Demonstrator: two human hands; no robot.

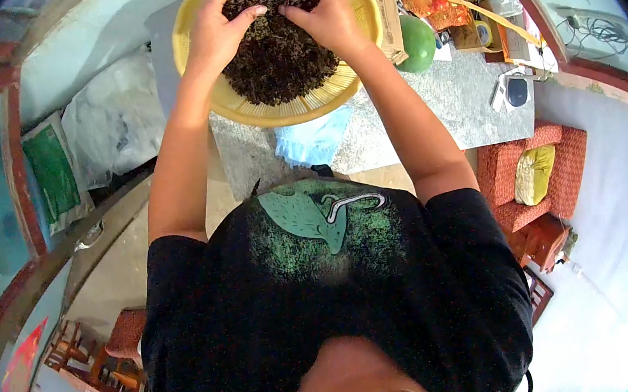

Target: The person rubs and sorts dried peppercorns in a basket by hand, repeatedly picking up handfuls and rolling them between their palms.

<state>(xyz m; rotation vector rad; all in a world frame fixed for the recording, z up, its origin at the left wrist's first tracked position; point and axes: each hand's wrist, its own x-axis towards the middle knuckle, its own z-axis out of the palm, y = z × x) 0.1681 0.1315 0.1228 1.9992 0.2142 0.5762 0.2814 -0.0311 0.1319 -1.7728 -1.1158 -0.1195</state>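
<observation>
A round yellow plastic basket [296, 113] at the top of the view holds a heap of dark brown, crumbly dried plant material [279, 67]; its exact kind I cannot make out. My left hand [224, 25] reaches into the heap from the left, thumb and fingers curled around some of the dark bits. Opposite it, my right hand [327, 12] is curled the same way, its thumb close to the left thumb. Dark material shows between the fingertips of both hands. A light blue cloth or bag [312, 138] lies just below the basket's near rim.
The basket stands on a grey table [460, 111]. To its right are a cardboard box [386, 16], a green melon [416, 44], an orange-red bag [435, 7] and a small white device [513, 91]. A red armchair [572, 156] stands beyond, and white plastic sacks [112, 119] lie at left.
</observation>
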